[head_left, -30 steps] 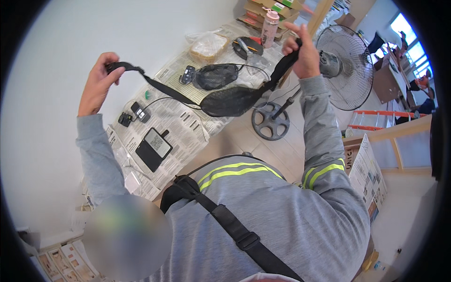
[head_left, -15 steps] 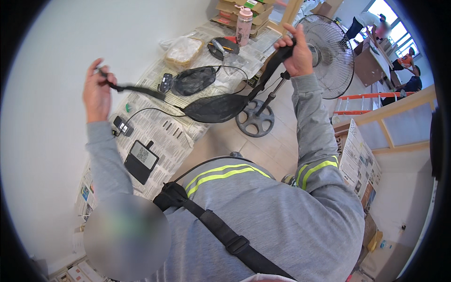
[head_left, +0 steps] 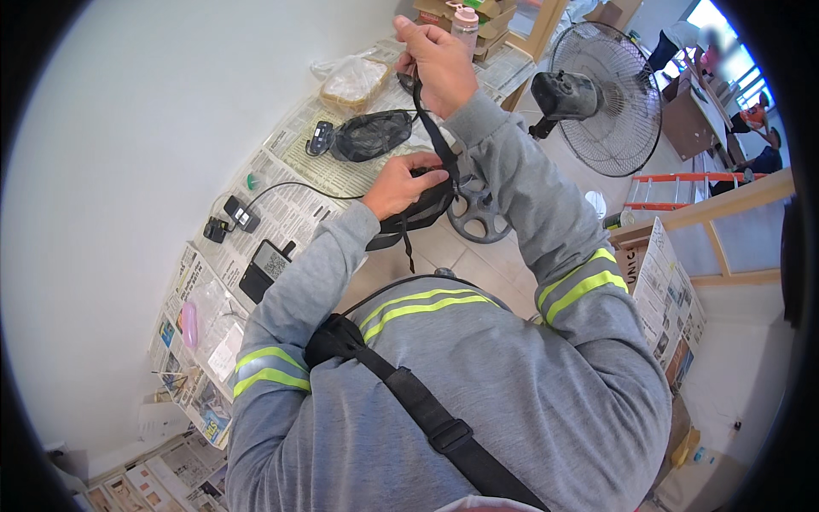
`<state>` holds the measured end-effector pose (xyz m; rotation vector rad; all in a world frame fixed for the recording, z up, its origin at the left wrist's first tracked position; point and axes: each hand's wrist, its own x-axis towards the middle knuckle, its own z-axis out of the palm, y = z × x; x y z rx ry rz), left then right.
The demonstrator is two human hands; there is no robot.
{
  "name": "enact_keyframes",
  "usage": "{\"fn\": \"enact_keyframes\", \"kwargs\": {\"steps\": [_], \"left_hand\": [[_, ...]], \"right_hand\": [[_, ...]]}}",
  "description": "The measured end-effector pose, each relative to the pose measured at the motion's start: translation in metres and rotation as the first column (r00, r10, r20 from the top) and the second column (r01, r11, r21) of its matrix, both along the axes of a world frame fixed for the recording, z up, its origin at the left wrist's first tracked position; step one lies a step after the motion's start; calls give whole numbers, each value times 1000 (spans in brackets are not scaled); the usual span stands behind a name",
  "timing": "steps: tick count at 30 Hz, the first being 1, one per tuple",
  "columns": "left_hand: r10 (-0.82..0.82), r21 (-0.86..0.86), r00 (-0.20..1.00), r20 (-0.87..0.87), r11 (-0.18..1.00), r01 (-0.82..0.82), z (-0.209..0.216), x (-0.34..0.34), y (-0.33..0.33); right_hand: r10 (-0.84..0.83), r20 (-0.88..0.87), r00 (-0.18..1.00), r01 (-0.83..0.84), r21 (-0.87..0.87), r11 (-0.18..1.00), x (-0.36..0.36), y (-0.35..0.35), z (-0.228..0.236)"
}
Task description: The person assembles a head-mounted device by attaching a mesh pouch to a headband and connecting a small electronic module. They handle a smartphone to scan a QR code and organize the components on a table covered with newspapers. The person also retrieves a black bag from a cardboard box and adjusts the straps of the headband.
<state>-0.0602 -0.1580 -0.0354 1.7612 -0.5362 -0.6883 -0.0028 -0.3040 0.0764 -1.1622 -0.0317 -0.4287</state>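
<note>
A black strap (head_left: 433, 128) runs down from my raised right hand (head_left: 439, 70), whose closed fingers grip its upper part. Lower down, my left hand (head_left: 404, 183) pinches the same strap where it meets a black mesh pouch (head_left: 424, 210). The pouch hangs folded in front of my chest, partly behind the left hand, and a thin loose strap end dangles beneath it. On the newspaper-covered table (head_left: 290, 154) behind lies another black mesh pouch (head_left: 373, 136), beside a small black device (head_left: 320, 137).
A standing fan (head_left: 606, 98) rises beyond my right arm. Adapters (head_left: 242, 213) with a cord, a phone in a dark case (head_left: 266, 269), a bagged plastic tub (head_left: 354, 84) and a pink bottle (head_left: 465, 27) are on the table. An orange ladder (head_left: 661, 192) and people at work are farther right.
My left hand has come right and down to the pouch. The right hand has moved left and slightly up. The strap, stretched wide between them before, now hangs folded and nearly upright.
</note>
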Motion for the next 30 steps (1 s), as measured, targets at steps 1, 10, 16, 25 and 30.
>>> {"fn": "enact_keyframes", "kwargs": {"steps": [1, 10, 16, 25, 30], "left_hand": [[26, -87, 999, 41, 996, -22, -10, 1, -2], [135, -211, 977, 163, 973, -99, -22, -3, 0], [53, -138, 998, -25, 989, -56, -10, -2, -12], [234, -461, 921, -312, 811, -362, 21, -3, 11], [338, -309, 898, -284, 854, -419, 17, 14, 37]], "right_hand": [[-17, -17, 1000, 17, 9, 1000, 4, -4, -3], [11, -77, 997, 1, 153, 988, 16, -15, -22], [210, -43, 977, -203, 139, 969, -5, 21, 10], [135, -298, 945, -193, -171, 966, -8, -18, -84], [582, -459, 672, -715, -193, 672, -75, -14, -150]]}}
